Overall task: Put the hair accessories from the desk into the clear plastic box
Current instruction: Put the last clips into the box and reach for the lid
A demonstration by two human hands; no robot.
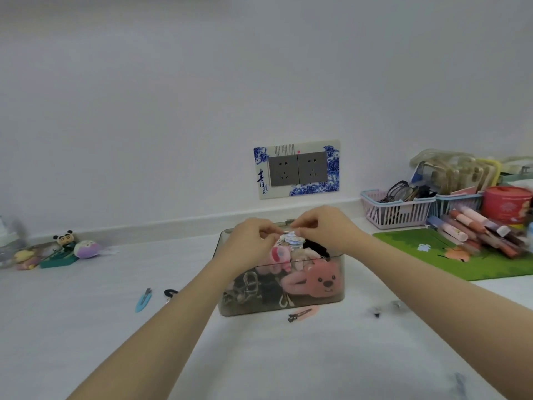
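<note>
Both hands, the left hand (251, 238) and the right hand (324, 226), are held over the clear box (281, 272) on the counter (259, 356). A small white-and-blue hair clip (292, 237) is pinched between their fingertips, just above the full box.

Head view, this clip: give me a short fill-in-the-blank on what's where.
1. Both hands, left hand and right hand, meet above the clear plastic ____.
2. The blue hair clip lies on the desk to the box's ____.
3. The plush toy seen through the clear plastic box front wall is ____ in colour.
4. The eyeglasses sit in a ____.

Missing words: box; left; pink; basket
</note>
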